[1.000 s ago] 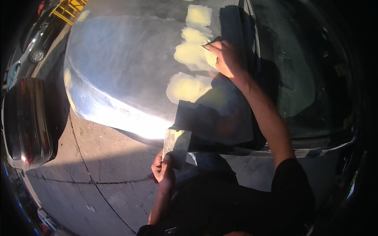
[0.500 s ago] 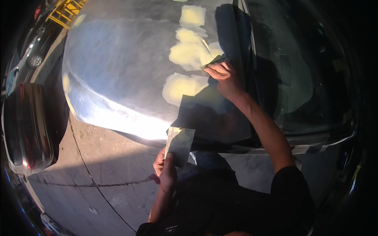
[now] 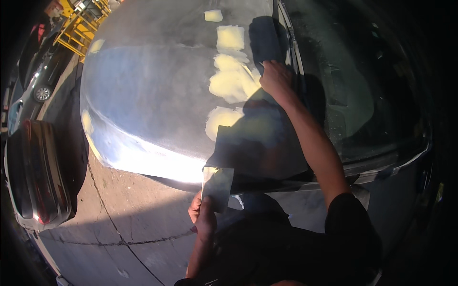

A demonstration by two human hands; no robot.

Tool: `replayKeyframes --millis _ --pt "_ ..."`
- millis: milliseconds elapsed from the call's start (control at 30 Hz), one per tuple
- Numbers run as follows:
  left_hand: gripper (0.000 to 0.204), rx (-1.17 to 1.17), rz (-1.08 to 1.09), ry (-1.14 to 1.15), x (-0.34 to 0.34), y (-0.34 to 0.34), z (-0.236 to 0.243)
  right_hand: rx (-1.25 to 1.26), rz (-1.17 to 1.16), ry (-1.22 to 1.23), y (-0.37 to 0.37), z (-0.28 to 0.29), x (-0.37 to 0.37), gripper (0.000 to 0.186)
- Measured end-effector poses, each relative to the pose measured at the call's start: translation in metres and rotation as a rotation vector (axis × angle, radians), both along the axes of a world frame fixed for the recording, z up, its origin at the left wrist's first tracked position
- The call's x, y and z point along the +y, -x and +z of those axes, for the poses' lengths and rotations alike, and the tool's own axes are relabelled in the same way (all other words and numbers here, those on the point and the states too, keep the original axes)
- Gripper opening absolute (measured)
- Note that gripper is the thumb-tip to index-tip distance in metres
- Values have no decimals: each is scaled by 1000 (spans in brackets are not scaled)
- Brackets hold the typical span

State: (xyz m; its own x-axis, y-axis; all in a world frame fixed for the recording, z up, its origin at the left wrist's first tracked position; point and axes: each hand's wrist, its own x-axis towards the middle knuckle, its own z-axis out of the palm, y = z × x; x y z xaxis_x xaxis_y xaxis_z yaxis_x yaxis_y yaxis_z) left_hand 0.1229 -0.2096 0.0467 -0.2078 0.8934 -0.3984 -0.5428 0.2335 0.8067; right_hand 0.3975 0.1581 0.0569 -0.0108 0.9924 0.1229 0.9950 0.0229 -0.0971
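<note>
My left hand (image 3: pixel 205 217) grips the lower end of a flat rectangular mixing board (image 3: pixel 218 188) with yellowish smears near its top edge. Held up by the hood's near edge, the board stays apart from the filler. Over the far right part of the dull grey car hood (image 3: pixel 143 81), my right hand (image 3: pixel 276 78) is closed around a thin filler spreader (image 3: pixel 261 64); only a sliver of it shows past the fingers. Just left of that hand lies a broad patch of pale yellow body filler (image 3: pixel 229 86). Nearer to me, another filler patch (image 3: pixel 220 121) is partly in shadow.
The windshield (image 3: pixel 353 105) borders the hood on the right. Farther up are a square filler patch (image 3: pixel 230 38) and a smaller one (image 3: pixel 213 15). Parked at the left are a dark car (image 3: pixel 45 176) and a grey car (image 3: pixel 36 81), with a yellow metal frame (image 3: pixel 81 31) beyond.
My right hand has moved off the broad filler patch toward the windshield side, turning so the spreader is mostly hidden. The view has shifted, so the hood sits lower. My left hand keeps the board.
</note>
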Motion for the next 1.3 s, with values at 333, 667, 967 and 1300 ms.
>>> replayKeyframes --millis 333,667,967,1300 --pt "36 40 51 37 13 49 -10 -88 -94 227 90 9 6 33" --pt "34 50 5 -3 35 84 6 129 -156 -44 10 37 -23 38" --pt "32 18 -81 -16 40 86 9 -25 -322 -14 12 -7 -21 32" --pt "35 32 -58 -26 36 102 -1 -60 -179 -161 42 -36 -32 24"
